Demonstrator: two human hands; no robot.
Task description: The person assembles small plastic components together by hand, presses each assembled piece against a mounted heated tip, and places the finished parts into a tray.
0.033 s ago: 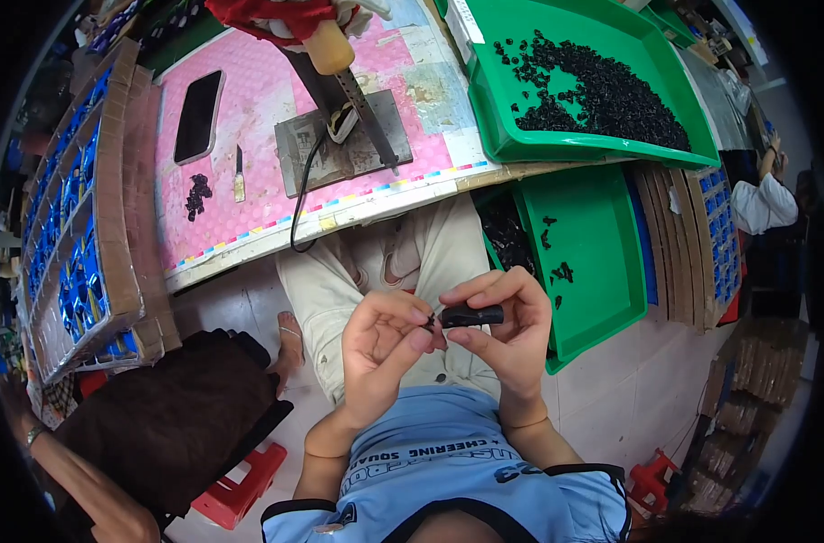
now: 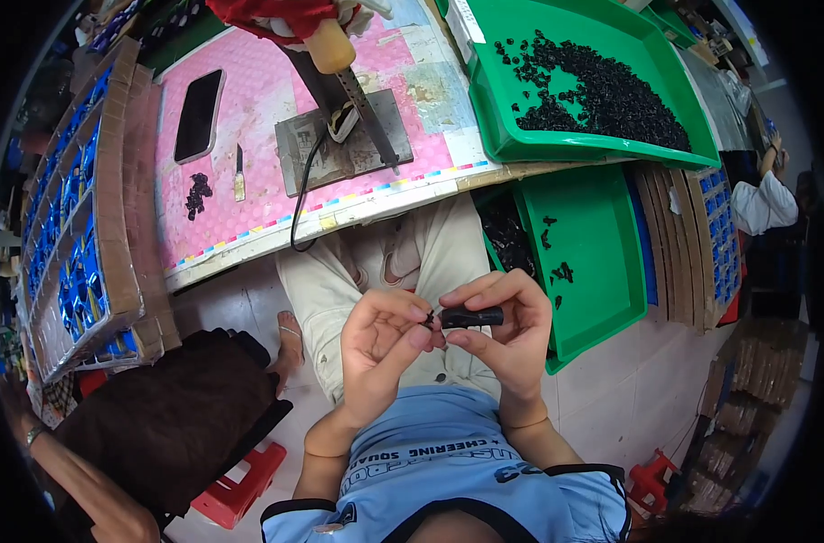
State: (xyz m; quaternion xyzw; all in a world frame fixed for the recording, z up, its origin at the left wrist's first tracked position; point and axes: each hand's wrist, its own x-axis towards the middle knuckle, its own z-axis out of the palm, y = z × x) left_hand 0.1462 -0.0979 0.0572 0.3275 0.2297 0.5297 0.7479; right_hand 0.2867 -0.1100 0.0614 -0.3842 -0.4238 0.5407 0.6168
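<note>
Two small black things sit between the hands, held over the lap in front of the table's (image 2: 258, 100) near edge. From my remote seat, I have the left hand (image 2: 376, 348) pinching a tiny bit (image 2: 429, 321) between thumb and forefinger; its exact shape is too small to make out. The right hand (image 2: 513, 330) is closed on a short tube (image 2: 473, 317), thumb below and fingertips above, the tube lying roughly level. Its left end is just beside the bit, and I cannot tell whether they touch.

I judge the tube light and fairly stiff, and its shine suggests a slick skin, so I would take it round the middle with thumb and two fingers, leaving the left end bare. The bit looks almost weightless, perhaps hard plastic with thin parts that could snap; I would nip it by its edges, gently, since it could easily spring away.

On the table, a phone (image 2: 199, 116) lies toward the far left corner, with a knife (image 2: 240, 174) nearer me and a little heap (image 2: 197, 196) of black pieces by the left edge. A stand (image 2: 294, 149) is close to the near edge. An upper tray (image 2: 602, 147) of black parts fills the right end; a lower tray (image 2: 593, 217) sits below that edge.
</note>
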